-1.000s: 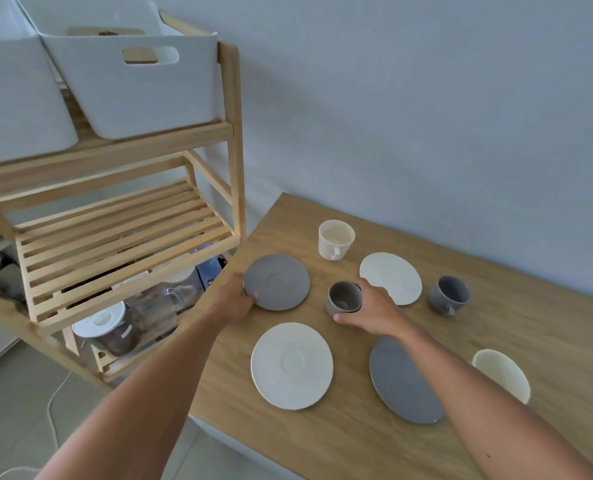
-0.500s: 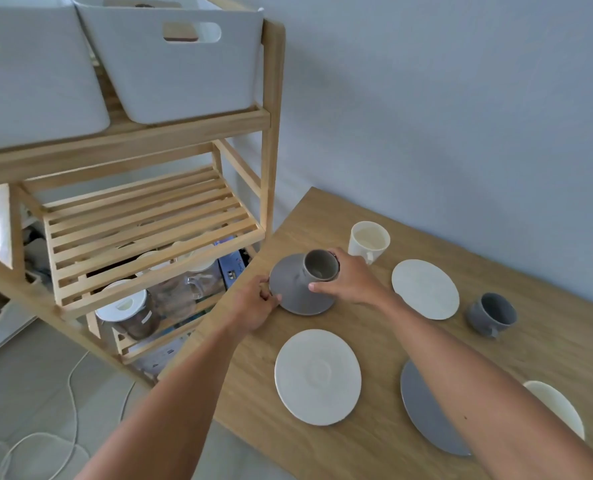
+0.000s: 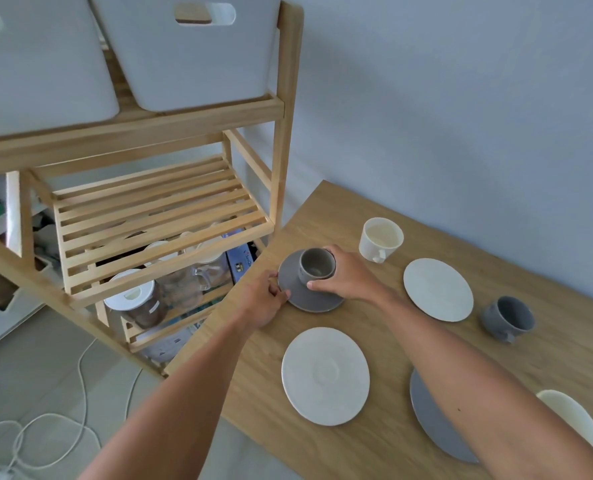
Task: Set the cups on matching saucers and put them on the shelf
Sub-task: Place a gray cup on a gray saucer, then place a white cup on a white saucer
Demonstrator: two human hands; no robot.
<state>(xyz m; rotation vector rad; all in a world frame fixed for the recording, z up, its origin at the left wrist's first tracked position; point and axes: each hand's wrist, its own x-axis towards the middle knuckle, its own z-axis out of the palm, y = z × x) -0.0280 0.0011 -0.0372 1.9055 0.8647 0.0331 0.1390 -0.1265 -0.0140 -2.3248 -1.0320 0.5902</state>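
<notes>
**A:** so where's everything sitting right now?

**B:** centre of the frame, the small grey ceramic cup (image 3: 317,267) stands upright on the round grey saucer (image 3: 305,295), near the left corner of the light wooden table (image 3: 385,441). The right hand (image 3: 348,279) comes in from the lower right, forearm stretched long across the table, fingers wrapped round the far side of the cup and thumb pressed on its near side. The left hand (image 3: 263,303) reaches up from the bottom centre, wrist straight, and pinches the saucer's left rim between thumb and fingertips.

**A:** and the other pieces?

**B:** a cream ceramic cup (image 3: 379,239) sits just up and right of the hands. A round white saucer (image 3: 437,289) lies right of centre, with a second grey cup (image 3: 508,317) beside it. A bigger-looking white saucer (image 3: 325,375) is in the lower middle. The right forearm partly covers a second grey saucer (image 3: 433,420) and another cream cup (image 3: 572,417) at the lower right edge.

**A:** shelf?

**B:** the slatted wooden shelf unit (image 3: 156,216) fills the left half, middle tier bare, white plastic bins (image 3: 191,57) on the top tier, jars (image 3: 139,299) below.
</notes>
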